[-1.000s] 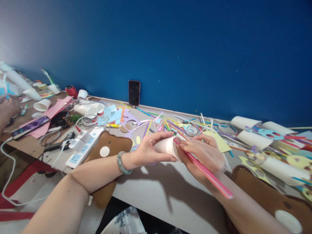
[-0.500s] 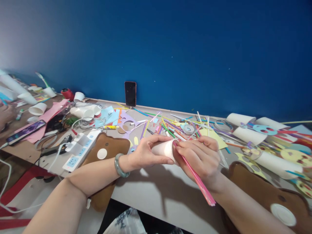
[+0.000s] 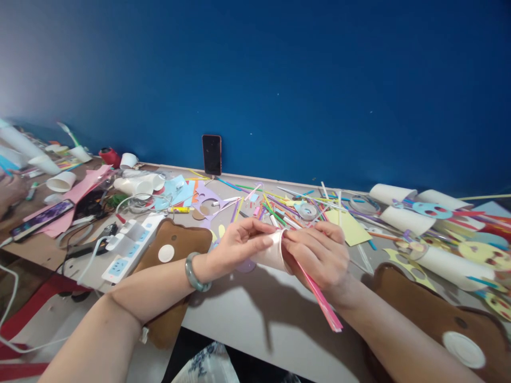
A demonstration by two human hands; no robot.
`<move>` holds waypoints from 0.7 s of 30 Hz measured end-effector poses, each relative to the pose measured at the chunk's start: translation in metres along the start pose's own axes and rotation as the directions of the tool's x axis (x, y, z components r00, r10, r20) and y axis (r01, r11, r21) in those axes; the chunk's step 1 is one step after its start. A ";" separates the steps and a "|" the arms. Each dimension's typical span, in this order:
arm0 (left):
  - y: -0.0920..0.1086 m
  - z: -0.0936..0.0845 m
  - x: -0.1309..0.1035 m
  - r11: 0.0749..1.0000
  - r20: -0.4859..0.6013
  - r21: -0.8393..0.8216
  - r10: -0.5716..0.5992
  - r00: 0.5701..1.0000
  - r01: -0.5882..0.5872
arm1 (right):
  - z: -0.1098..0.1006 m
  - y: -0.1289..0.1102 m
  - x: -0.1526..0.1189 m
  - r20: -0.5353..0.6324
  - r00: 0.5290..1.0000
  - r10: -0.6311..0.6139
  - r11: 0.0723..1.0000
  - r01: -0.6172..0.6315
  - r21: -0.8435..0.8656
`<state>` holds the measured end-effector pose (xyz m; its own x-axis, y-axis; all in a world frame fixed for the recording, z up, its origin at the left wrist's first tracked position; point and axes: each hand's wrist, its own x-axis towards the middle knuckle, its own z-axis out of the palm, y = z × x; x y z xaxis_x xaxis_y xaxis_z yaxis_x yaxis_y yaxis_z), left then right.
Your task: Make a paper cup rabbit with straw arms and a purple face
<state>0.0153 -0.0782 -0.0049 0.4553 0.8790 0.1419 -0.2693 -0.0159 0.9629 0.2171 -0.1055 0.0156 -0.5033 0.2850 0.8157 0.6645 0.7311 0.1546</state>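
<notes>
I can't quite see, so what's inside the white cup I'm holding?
The rim of the cup shows, but your right hand covers most of its opening; the inside, and whether the pink straws reach it, can't be seen.

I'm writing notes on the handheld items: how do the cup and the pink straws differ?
Shape: the cup is wide and hollow, while the pink straws form a thin bundle.
Colour: the cup is white; the straws are pink.
Pose: the cup lies sideways in the left hand, mouth toward the right hand; the straws slant down from the right hand.
Both are held above the table.
</notes>
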 end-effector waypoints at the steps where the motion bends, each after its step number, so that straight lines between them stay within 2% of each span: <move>1: 0.001 0.000 0.001 0.997 -0.017 -0.056 -0.051 0.999 0.050 | 0.000 0.000 0.000 -0.015 1.000 0.008 1.000 -0.008 0.018; 6: 0.003 -0.001 0.008 0.937 -0.023 -0.258 -0.250 0.968 0.236 | 0.001 0.003 0.003 -0.035 0.990 0.138 0.959 -0.125 0.255; 9: 0.002 -0.003 0.011 0.895 0.014 -0.333 -0.312 0.950 0.298 | 0.002 0.005 0.003 0.058 0.969 0.241 0.876 -0.243 0.416; 12: 0.001 -0.007 0.015 0.875 0.042 -0.366 -0.324 0.945 0.316 | 0.005 0.007 -0.001 0.148 0.948 0.282 0.811 -0.318 0.491; 14: 0.000 -0.010 0.017 0.875 0.053 -0.363 -0.325 0.944 0.321 | 0.008 0.009 -0.005 0.233 0.917 0.324 0.741 -0.399 0.540; 16: 0.000 -0.012 0.019 0.887 0.056 -0.341 -0.311 0.949 0.311 | 0.010 0.011 -0.008 0.370 0.828 0.421 0.614 -0.560 0.556; 19: -0.002 -0.013 0.021 0.921 0.036 -0.293 -0.259 0.965 0.258 | 0.011 0.016 -0.008 0.553 0.610 0.567 0.352 -0.787 0.507; 21: -0.003 -0.014 0.023 0.944 -0.008 -0.257 -0.216 0.976 0.207 | 0.012 0.020 -0.006 0.624 0.500 0.600 0.187 -0.846 0.499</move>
<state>0.0145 -0.0511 -0.0074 0.4960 0.8654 -0.0716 -0.3784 0.2896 0.8792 0.2270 -0.0855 0.0074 -0.1980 0.9682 0.1529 0.2744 0.2045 -0.9396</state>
